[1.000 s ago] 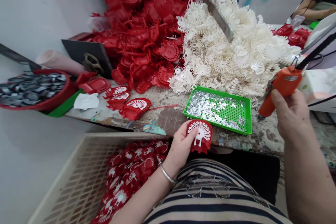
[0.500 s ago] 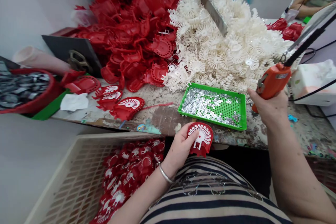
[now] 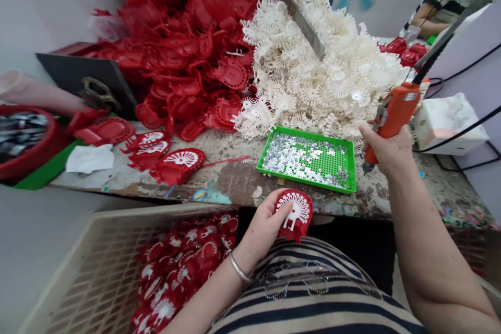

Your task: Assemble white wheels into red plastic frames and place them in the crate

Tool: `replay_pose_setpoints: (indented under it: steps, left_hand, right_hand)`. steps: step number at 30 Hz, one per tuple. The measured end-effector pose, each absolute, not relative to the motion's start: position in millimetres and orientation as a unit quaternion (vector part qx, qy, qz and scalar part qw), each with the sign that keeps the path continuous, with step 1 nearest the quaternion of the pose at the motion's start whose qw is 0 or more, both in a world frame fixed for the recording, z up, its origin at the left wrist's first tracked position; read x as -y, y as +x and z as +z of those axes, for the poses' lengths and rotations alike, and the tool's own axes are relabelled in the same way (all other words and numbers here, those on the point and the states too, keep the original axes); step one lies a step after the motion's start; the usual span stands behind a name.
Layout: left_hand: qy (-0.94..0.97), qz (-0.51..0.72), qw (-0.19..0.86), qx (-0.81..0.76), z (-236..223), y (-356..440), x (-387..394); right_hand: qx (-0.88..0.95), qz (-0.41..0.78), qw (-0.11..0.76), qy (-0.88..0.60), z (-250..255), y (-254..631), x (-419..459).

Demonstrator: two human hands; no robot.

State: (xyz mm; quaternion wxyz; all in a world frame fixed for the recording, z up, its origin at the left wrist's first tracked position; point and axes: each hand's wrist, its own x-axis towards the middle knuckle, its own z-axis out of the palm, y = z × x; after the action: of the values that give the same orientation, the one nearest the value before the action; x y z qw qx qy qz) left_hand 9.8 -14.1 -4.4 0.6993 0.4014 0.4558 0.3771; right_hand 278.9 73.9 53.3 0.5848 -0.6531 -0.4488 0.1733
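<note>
My left hand (image 3: 270, 219) grips a red plastic part (image 3: 306, 217) with a white fan-shaped piece (image 3: 299, 209) seated in it, the thumb lying on the white piece. The part is held in front of my body, just below the bench edge. My right hand (image 3: 389, 148) is wrapped round an orange electric screwdriver (image 3: 397, 109), its tip pointing down beside a green tray (image 3: 355, 182). Small silvery metal pieces (image 3: 289, 159) lie spread in that tray. The screwdriver tip is apart from both the tray and the red part.
Behind the tray rise a heap of white fan pieces (image 3: 297, 73) and a heap of red parts (image 3: 188, 52). Several assembled parts (image 3: 178, 164) rest on the bench at left. A crate (image 3: 90, 250) stands below. A metal strip (image 3: 299, 18) hangs overhead; a co-worker's arm (image 3: 426, 18) shows far right.
The view has shifted slightly to the right. The screwdriver stays beside the tray in my right hand, and my left hand keeps hold of the red part.
</note>
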Motion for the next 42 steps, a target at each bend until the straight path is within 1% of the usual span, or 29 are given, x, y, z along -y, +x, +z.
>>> replay_pose_setpoints:
  steps: [5, 7, 11, 15, 42]
  left_hand:
    - [0.391, 0.365, 0.711, -0.456, -3.2, 12.6, 13.8]
    - [0.390, 0.359, 0.715, -0.456, -2.0, 14.2, 14.0]
    - [0.394, 0.345, 0.722, -0.452, -0.2, 14.5, 14.4]
    - [0.390, 0.339, 0.727, -0.452, -0.4, 13.3, 13.5]
    - [0.393, 0.311, 0.745, -0.440, -5.1, 13.4, 12.8]
  right_hand:
    - [0.471, 0.230, 0.628, -0.575, 74.5, 251.7, -62.2]
    - [0.485, 0.262, 0.620, -0.558, 73.0, 242.8, -62.1]
    - [0.470, 0.286, 0.590, -0.591, 62.0, 232.9, -69.9]
    - [0.469, 0.299, 0.601, -0.574, 55.4, 230.2, -78.6]
    - [0.456, 0.291, 0.600, -0.589, 55.6, 228.4, -83.2]
